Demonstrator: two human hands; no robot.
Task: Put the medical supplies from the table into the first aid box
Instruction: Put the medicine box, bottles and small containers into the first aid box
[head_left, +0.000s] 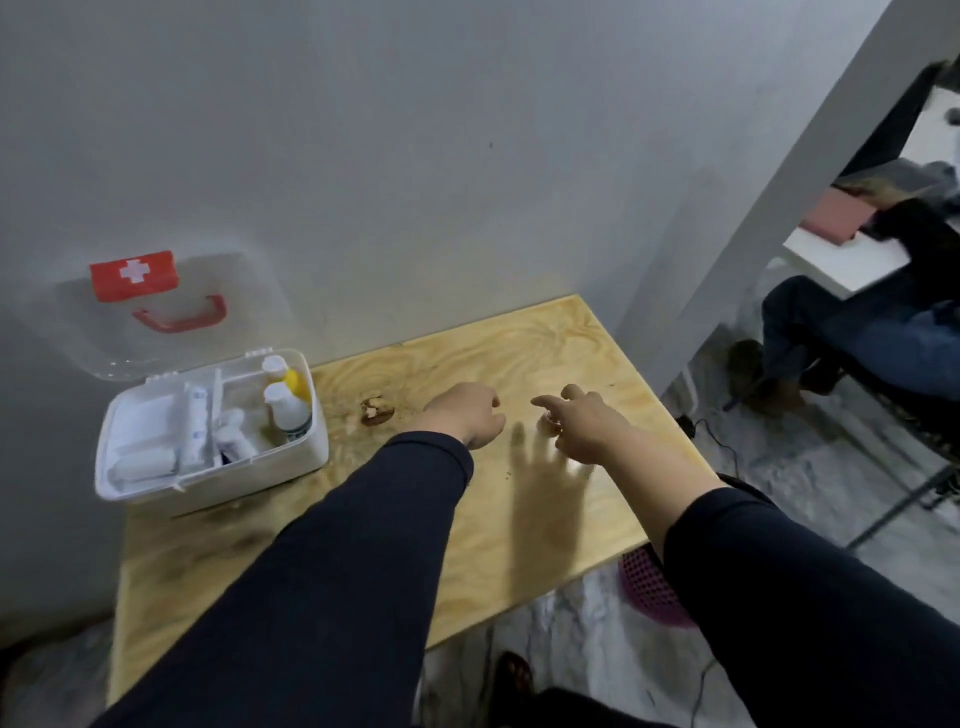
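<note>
The white first aid box (291, 457) stands open at the table's left edge. Its clear lid (156, 312), with a red cross label and red handle, leans against the wall. Inside are bandage rolls (145, 460), white packets and small bottles (285, 405), one of them yellow. My left hand (467, 415) hovers over the middle of the table with fingers curled and nothing visible in it. My right hand (576, 423) is just to its right, fingers spread and index finger extended. A small pale round item (546, 425) lies partly hidden under those fingers.
The wooden table (545, 509) stands against a grey wall and has a brown damaged spot (376, 409) near the box. A pink basket (649, 587) sits on the floor under the right edge. A seated person's legs (857, 338) and a cable are at the right.
</note>
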